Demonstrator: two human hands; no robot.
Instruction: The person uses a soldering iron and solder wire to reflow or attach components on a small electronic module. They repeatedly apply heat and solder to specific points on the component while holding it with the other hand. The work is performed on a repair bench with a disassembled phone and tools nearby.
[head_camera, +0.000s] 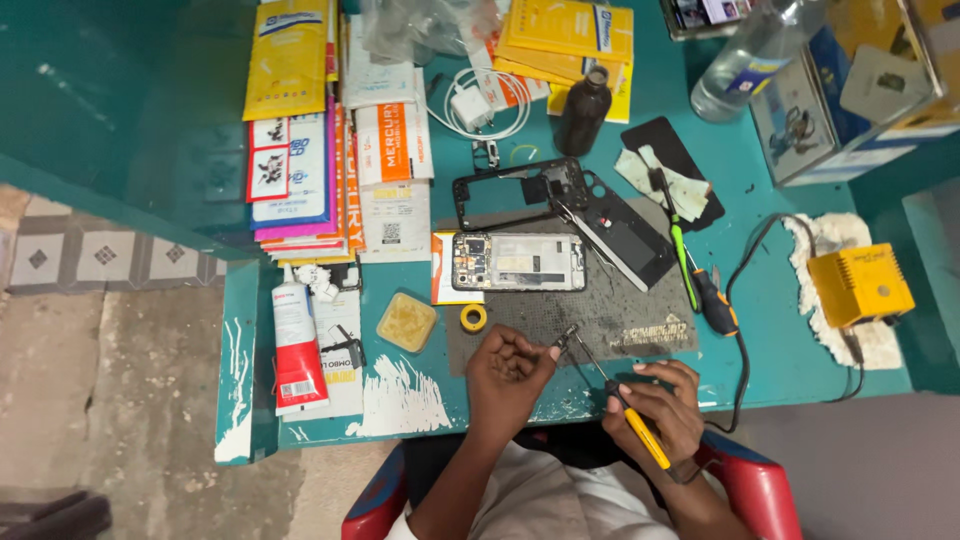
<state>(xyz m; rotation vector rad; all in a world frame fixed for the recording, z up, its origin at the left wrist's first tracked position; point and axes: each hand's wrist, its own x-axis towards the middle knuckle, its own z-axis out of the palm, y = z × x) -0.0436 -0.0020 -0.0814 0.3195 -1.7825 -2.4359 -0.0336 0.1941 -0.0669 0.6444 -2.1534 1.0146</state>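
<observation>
Between both hands (575, 385), yellow-handled screwdriver (615, 395).

Teal workbench (800, 370), tiled floor (100, 255)

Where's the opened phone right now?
In the head view, the opened phone lies mid-table on the grey mat, above the yellow tape roll, beyond both hands.

Light: we see even, fairly bright light from overhead.
Shadows: soft, short ones beside the dark bottle (582, 108).
Glare: faint shine on the clear bottle (745, 60).
Focus: we find the centre sharp, corners softer.
Edges: the table (130, 100) rim bows slightly.
</observation>
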